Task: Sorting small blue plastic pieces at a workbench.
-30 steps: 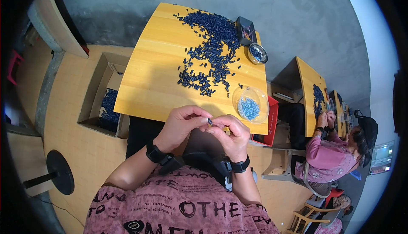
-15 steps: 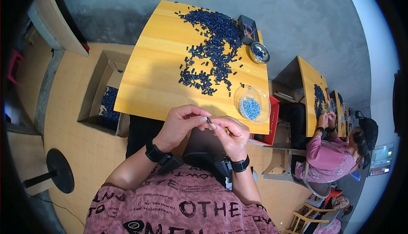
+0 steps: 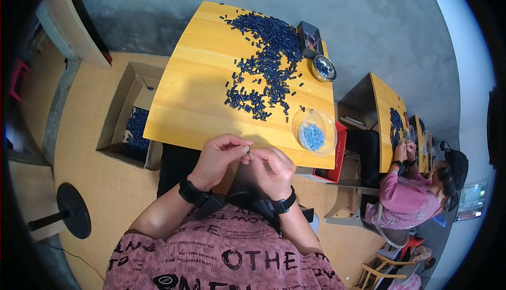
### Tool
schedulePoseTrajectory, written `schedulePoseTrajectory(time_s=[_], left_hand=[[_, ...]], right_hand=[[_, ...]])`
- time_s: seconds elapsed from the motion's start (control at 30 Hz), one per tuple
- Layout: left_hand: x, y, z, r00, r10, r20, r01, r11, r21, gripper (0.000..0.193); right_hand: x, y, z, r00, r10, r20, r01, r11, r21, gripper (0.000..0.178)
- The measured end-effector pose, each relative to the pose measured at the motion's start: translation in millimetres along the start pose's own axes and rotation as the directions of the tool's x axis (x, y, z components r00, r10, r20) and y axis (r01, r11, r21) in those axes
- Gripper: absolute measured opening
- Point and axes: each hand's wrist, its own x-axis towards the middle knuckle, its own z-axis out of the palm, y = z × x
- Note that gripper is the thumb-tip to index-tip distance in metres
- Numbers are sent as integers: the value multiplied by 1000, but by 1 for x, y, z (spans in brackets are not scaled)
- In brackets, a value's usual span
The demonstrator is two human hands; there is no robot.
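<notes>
Just beyond the table's near edge, my left hand (image 3: 221,159) pinches a small dark cylindrical piece (image 3: 248,149) between thumb and fingertips. My right hand (image 3: 275,170) is closed too, its fingertips meeting the lower end of the same piece. Fingers cover most of it, so its details are too small to tell. Many similar dark blue pieces (image 3: 274,74) lie spread over the yellow wooden table (image 3: 179,89). To the right of my hands stands a clear round bowl (image 3: 330,126) with small light-blue parts (image 3: 312,136) inside.
A metal bowl (image 3: 323,68) and a black tray (image 3: 310,39) stand at the table's far right. Under its right edge is a red box (image 3: 340,145). A cardboard box (image 3: 113,113) with dark pieces sits on the floor at left. A co-worker (image 3: 408,192) sits at another table on the right.
Both hands have shifted slightly left, still close together. My right hand has turned, its fingers curling more around the lower end of the piece. The table appears slightly shifted in view.
</notes>
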Motion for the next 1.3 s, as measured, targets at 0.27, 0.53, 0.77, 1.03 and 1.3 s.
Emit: schedulePoseTrajectory(time_s=[0.27, 0.53, 0.77, 1.03, 1.3], left_hand=[[8, 9, -14, 969, -52, -241, 33, 996, -82, 18], [8, 2, -28, 972, -59, -229, 39, 995, -89, 16], [12, 4, -29, 974, -82, -209, 50, 987, -154, 15], [11, 0, -23, 976, -105, -190, 74, 984, -164, 16], [11, -5, -23, 979, -105, -177, 77, 984, -160, 15]], right_hand=[[27, 61, 11, 961, 275, -5, -275, 959, -68, 14], [38, 77, 26, 998, 64, 6, -56, 918, -393, 12], [20, 69, 15, 1000, -11, 20, 17, 952, -304, 13], [8, 65, 7, 998, -18, 57, 38, 927, -372, 16], [9, 58, 13, 998, 60, -31, -68, 938, -340, 17]])
